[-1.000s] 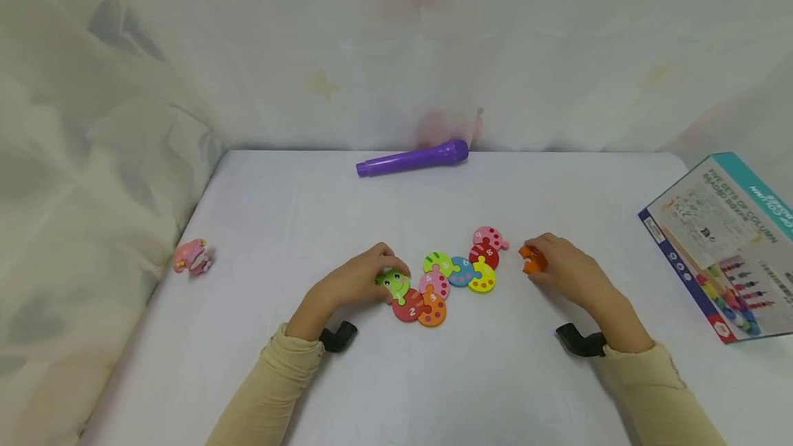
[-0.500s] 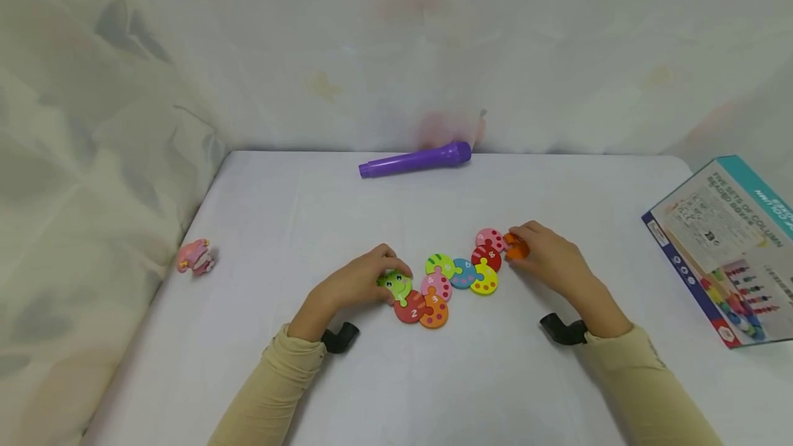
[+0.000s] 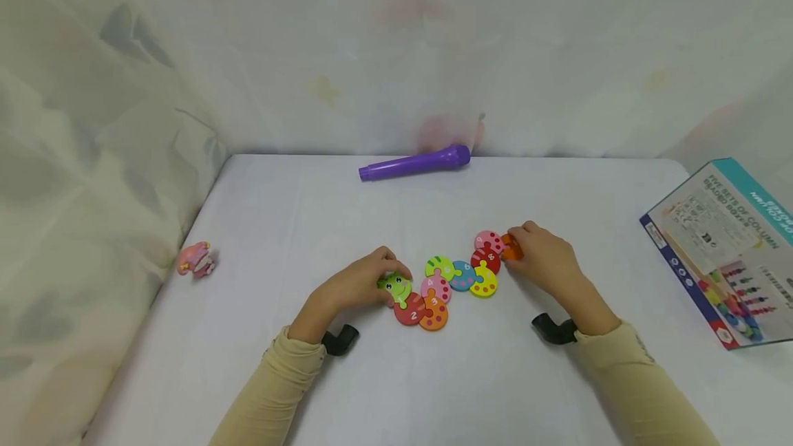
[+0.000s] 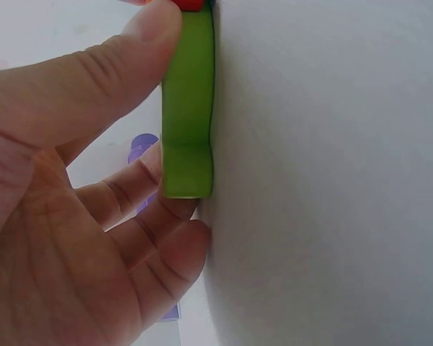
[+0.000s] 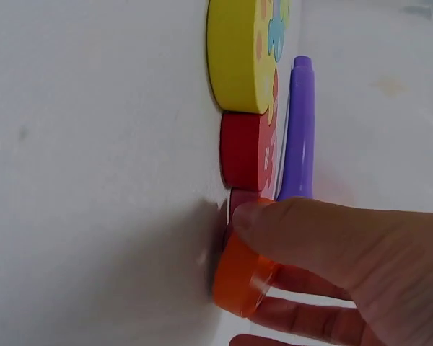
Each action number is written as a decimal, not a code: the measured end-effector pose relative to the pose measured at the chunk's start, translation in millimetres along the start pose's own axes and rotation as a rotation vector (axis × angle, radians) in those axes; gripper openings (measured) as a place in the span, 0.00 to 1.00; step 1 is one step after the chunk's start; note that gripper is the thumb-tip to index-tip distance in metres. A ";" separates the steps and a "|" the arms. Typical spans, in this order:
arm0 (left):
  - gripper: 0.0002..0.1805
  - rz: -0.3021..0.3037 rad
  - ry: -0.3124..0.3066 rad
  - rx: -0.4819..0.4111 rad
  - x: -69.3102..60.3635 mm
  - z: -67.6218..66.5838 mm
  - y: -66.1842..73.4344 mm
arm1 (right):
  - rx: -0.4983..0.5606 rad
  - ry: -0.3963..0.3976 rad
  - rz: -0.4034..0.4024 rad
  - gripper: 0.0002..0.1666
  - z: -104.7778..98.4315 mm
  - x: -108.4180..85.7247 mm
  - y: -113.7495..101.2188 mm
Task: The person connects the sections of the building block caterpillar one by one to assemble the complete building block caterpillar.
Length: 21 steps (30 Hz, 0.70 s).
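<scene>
A caterpillar puzzle of round numbered pieces zigzags across the white table. At its left end, the left hand [image 3: 356,282] grips the green face piece [image 3: 396,286], thumb on one side and fingers on the other; the left wrist view shows that green piece [image 4: 187,94] edge-on, resting on the table. The right hand [image 3: 548,257] pinches an orange piece [image 3: 511,248] against the tab of the pink piece [image 3: 487,241] numbered 9. Seen from the right wrist, the orange piece [image 5: 238,277] looks tilted, and fingers hide part of it. Beside the pink piece lies the red piece [image 3: 485,261] numbered 8.
Behind the puzzle lies a purple toy microphone [image 3: 415,162] near the table's back edge. A toy box [image 3: 725,253] stands at the right. Over on the left edge sits a small pink figurine [image 3: 196,260]. Curtain-like fabric [image 3: 396,54] hangs behind the table.
The right hand has moved left with the orange piece, closing the gap to the pink piece until the two meet. The left hand has stayed on the green face piece.
</scene>
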<state>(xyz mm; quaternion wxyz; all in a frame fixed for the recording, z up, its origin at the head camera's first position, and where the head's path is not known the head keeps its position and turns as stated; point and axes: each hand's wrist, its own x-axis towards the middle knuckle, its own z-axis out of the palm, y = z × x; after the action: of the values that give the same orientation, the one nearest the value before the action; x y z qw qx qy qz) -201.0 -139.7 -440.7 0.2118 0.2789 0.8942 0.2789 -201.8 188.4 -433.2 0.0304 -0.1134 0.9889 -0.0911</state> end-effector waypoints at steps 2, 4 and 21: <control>0.22 -0.003 -0.002 0.003 0.1 0.3 -0.1 | -0.006 -0.004 0.011 0.33 -0.5 0.3 -2.3; 0.22 -0.006 -0.003 0.005 0.3 0.2 0.0 | -0.013 -0.014 0.018 0.33 -0.8 0.6 -4.0; 0.25 -0.033 -0.040 0.037 -4.6 -7.1 15.2 | 0.071 -0.026 0.006 0.36 -22.8 5.3 -0.8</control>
<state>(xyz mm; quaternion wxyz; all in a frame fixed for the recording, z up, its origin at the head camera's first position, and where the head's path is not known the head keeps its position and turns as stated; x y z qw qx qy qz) -195.5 -134.7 -424.9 0.2290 0.2736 0.8992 0.2532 -208.6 190.4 -410.9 0.0476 -0.1104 0.9849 -0.1246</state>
